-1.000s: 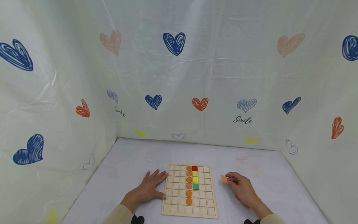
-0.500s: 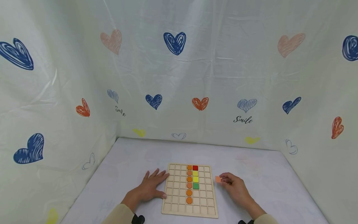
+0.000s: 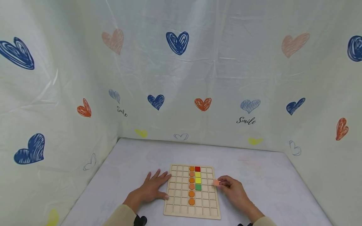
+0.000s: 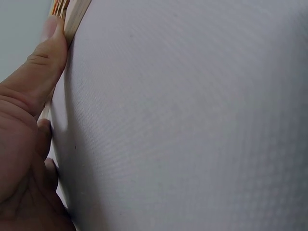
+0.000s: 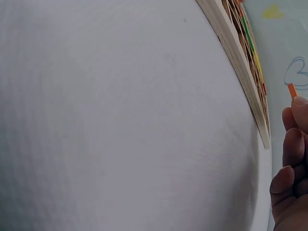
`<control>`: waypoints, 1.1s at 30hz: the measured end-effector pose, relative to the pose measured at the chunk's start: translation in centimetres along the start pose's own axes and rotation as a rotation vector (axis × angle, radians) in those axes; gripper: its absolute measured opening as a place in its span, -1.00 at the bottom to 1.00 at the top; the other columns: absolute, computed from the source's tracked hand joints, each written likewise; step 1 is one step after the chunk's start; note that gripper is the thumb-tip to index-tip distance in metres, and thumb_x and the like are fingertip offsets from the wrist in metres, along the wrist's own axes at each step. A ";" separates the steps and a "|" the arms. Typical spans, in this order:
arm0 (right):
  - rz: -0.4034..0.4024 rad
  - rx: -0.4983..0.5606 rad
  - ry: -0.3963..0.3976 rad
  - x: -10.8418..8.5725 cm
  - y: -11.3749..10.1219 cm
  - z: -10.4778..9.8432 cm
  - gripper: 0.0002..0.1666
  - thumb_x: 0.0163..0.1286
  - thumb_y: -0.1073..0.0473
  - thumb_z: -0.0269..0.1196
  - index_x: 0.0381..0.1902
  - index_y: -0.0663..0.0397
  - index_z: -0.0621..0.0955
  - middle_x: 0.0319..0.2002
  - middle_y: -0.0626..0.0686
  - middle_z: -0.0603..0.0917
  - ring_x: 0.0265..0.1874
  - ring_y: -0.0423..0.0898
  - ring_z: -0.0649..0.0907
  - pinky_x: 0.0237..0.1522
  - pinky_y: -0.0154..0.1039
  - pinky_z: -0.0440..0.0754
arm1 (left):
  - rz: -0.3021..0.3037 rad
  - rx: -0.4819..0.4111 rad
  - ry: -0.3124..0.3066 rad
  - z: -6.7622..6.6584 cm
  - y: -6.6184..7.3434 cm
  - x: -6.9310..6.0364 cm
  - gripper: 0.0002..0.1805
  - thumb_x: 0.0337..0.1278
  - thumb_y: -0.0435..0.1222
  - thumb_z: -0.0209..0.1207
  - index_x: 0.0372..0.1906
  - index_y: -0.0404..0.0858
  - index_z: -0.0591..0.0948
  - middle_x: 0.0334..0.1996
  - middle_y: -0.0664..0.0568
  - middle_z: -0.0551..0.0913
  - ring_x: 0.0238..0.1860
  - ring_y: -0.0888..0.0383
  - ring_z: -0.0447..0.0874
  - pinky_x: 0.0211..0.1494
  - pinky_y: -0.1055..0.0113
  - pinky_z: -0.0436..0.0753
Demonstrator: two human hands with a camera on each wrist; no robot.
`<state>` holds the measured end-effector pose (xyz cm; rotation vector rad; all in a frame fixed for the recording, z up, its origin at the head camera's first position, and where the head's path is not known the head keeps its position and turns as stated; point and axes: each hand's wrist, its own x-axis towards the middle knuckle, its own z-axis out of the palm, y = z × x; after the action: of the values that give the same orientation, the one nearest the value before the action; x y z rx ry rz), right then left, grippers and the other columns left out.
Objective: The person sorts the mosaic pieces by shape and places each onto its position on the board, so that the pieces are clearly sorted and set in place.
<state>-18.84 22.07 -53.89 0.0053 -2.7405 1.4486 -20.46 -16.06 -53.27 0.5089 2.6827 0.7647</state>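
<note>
On the table lies a wooden grid board (image 3: 176, 202). One column bears several orange discs (image 3: 191, 194); beside it are a red square tile (image 3: 197, 169), two yellow square tiles (image 3: 198, 180) and a green square tile (image 3: 198, 187). My left hand (image 3: 150, 190) has its fingers spread, fingertips and thumb touching the board's left edge; the left wrist view shows the thumb (image 4: 41, 72) against that edge. Between thumb and fingers, my right hand (image 3: 236, 194) pinches an orange square tile (image 3: 216, 182) over the board's right edge. In the right wrist view the tile (image 5: 292, 91) appears edge-on, raised.
The table (image 3: 135, 153) has a white cover. Behind it and at both sides hangs a white curtain (image 3: 181, 78) printed with hearts. My right forearm hides part of the table at the front right.
My right hand has moved left with the orange square tile, from the table beside the board to its right edge. An orange piece seen under that hand earlier is now hidden. The left hand stays put.
</note>
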 end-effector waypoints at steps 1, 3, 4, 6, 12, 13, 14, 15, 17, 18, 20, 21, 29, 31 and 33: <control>-0.003 0.002 -0.002 -0.1 0.0 0.1 -0.77 0.34 0.34 0.45 -0.07 0.04 0.74 -0.33 -0.11 0.76 -0.32 -0.24 0.64 -0.33 -0.40 0.65 | 0.001 0.001 0.001 0.0 0.0 0.0 0.12 -0.07 0.20 0.48 0.63 -0.06 0.34 0.67 -0.05 0.23 0.72 -0.27 -0.11 0.70 -0.40 -0.29; -0.001 0.008 -0.008 -0.2 -0.1 0.3 -0.78 0.35 0.33 0.45 -0.08 0.01 0.75 -0.35 -0.13 0.76 -0.32 -0.24 0.64 -0.32 -0.41 0.64 | 0.003 0.002 0.002 0.1 -0.1 0.1 0.12 -0.07 0.20 0.48 0.63 -0.06 0.34 0.67 -0.06 0.23 0.72 -0.27 -0.11 0.70 -0.41 -0.29; -0.001 0.008 -0.011 -0.3 -0.1 0.4 -0.79 0.35 0.32 0.45 -0.09 0.00 0.75 -0.35 -0.13 0.75 -0.33 -0.24 0.63 -0.32 -0.42 0.64 | 0.005 0.003 0.003 0.1 -0.1 0.1 0.11 -0.07 0.20 0.48 0.63 -0.07 0.34 0.67 -0.06 0.23 0.72 -0.28 -0.11 0.69 -0.41 -0.29; 0.000 0.017 -0.020 -0.4 -0.2 0.6 -0.79 0.35 0.32 0.45 -0.09 -0.01 0.75 -0.36 -0.14 0.75 -0.33 -0.24 0.63 -0.31 -0.42 0.64 | 0.010 0.002 0.008 0.1 0.0 0.0 0.10 -0.04 0.19 0.47 0.62 -0.07 0.34 0.67 -0.08 0.23 0.72 -0.28 -0.10 0.69 -0.42 -0.30; -0.018 0.027 -0.075 -0.7 -0.6 1.4 -0.78 0.36 0.31 0.44 -0.05 0.04 0.73 -0.35 -0.12 0.74 -0.33 -0.25 0.62 -0.30 -0.41 0.63 | 0.011 0.002 0.016 0.1 0.1 0.1 0.06 0.00 0.18 0.46 0.62 -0.07 0.36 0.66 -0.08 0.24 0.72 -0.29 -0.11 0.68 -0.43 -0.30; -0.025 0.033 -0.090 -0.8 -0.6 1.5 -0.77 0.36 0.30 0.45 -0.05 0.05 0.73 -0.35 -0.12 0.74 -0.33 -0.25 0.62 -0.30 -0.41 0.63 | 0.008 0.008 0.012 0.1 0.1 0.1 0.08 -0.02 0.18 0.48 0.62 -0.06 0.35 0.66 -0.07 0.24 0.72 -0.28 -0.11 0.69 -0.43 -0.30; -0.033 0.038 -0.106 -0.8 -0.6 1.6 -0.77 0.36 0.28 0.45 -0.04 0.07 0.73 -0.34 -0.11 0.74 -0.33 -0.25 0.62 -0.30 -0.42 0.64 | 0.002 0.014 0.006 0.0 0.1 0.1 0.10 -0.06 0.19 0.50 0.63 -0.06 0.34 0.67 -0.06 0.23 0.72 -0.28 -0.12 0.69 -0.42 -0.30; -0.042 0.042 -0.121 -0.8 -0.5 1.7 -0.77 0.37 0.27 0.45 -0.03 0.07 0.73 -0.33 -0.11 0.74 -0.33 -0.26 0.62 -0.30 -0.42 0.65 | -0.004 0.022 -0.001 0.1 0.1 0.2 0.15 -0.11 0.20 0.52 0.63 -0.05 0.33 0.67 -0.05 0.22 0.72 -0.27 -0.12 0.70 -0.41 -0.30; -0.064 0.043 -0.145 -0.9 -0.4 1.9 -0.77 0.38 0.24 0.45 -0.02 0.08 0.72 -0.33 -0.11 0.74 -0.33 -0.28 0.62 -0.30 -0.42 0.65 | -0.015 0.039 -0.015 0.0 0.2 0.2 0.23 -0.21 0.22 0.58 0.64 -0.05 0.31 0.68 -0.04 0.20 0.72 -0.26 -0.14 0.70 -0.40 -0.31; -0.074 0.048 -0.155 -0.9 -0.4 2.0 -0.76 0.38 0.23 0.45 -0.02 0.09 0.72 -0.33 -0.11 0.74 -0.34 -0.28 0.62 -0.30 -0.42 0.66 | -0.019 0.047 -0.021 0.1 0.2 0.2 0.27 -0.27 0.23 0.60 0.65 -0.05 0.30 0.68 -0.03 0.19 0.73 -0.26 -0.15 0.70 -0.39 -0.31; -0.096 0.051 -0.172 -1.0 -0.4 2.3 -0.76 0.39 0.22 0.45 -0.02 0.10 0.72 -0.33 -0.11 0.74 -0.34 -0.30 0.62 -0.30 -0.42 0.66 | -0.025 0.062 -0.027 0.1 0.2 0.2 0.33 -0.34 0.26 0.61 0.66 -0.04 0.28 0.69 -0.03 0.18 0.73 -0.26 -0.16 0.71 -0.38 -0.32; -0.106 0.056 -0.178 -1.0 -0.4 2.4 -0.75 0.39 0.22 0.45 -0.02 0.11 0.72 -0.33 -0.11 0.74 -0.34 -0.30 0.62 -0.30 -0.42 0.66 | -0.027 0.064 -0.026 0.2 0.2 0.2 0.34 -0.35 0.28 0.60 0.66 -0.04 0.28 0.69 -0.02 0.17 0.73 -0.26 -0.16 0.71 -0.38 -0.33; -0.158 0.043 -0.203 -1.0 -0.9 3.1 -0.79 0.38 0.24 0.45 -0.04 0.09 0.74 -0.30 -0.10 0.72 -0.35 -0.32 0.60 -0.33 -0.42 0.65 | -0.031 0.055 0.000 0.5 0.1 0.2 0.32 -0.34 0.33 0.54 0.66 -0.02 0.28 0.69 -0.02 0.18 0.73 -0.24 -0.19 0.72 -0.35 -0.34; -0.160 0.042 -0.205 -1.0 -1.0 3.2 -0.79 0.37 0.24 0.45 -0.05 0.09 0.74 -0.30 -0.10 0.71 -0.37 -0.32 0.59 -0.34 -0.42 0.65 | -0.028 0.057 0.002 0.5 0.1 0.2 0.33 -0.35 0.33 0.54 0.66 -0.02 0.29 0.69 -0.02 0.19 0.73 -0.25 -0.18 0.72 -0.36 -0.33; -0.165 0.044 -0.209 -1.1 -1.1 3.3 -0.78 0.36 0.24 0.46 -0.05 0.12 0.74 -0.30 -0.10 0.72 -0.37 -0.33 0.59 -0.34 -0.42 0.65 | -0.024 0.056 0.004 0.5 0.0 0.2 0.33 -0.35 0.33 0.54 0.65 -0.02 0.29 0.68 -0.03 0.20 0.73 -0.26 -0.18 0.71 -0.36 -0.32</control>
<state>-17.86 18.69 -54.85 0.3970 -2.7845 1.5421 -20.44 -15.71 -53.71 0.4880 2.7156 0.6857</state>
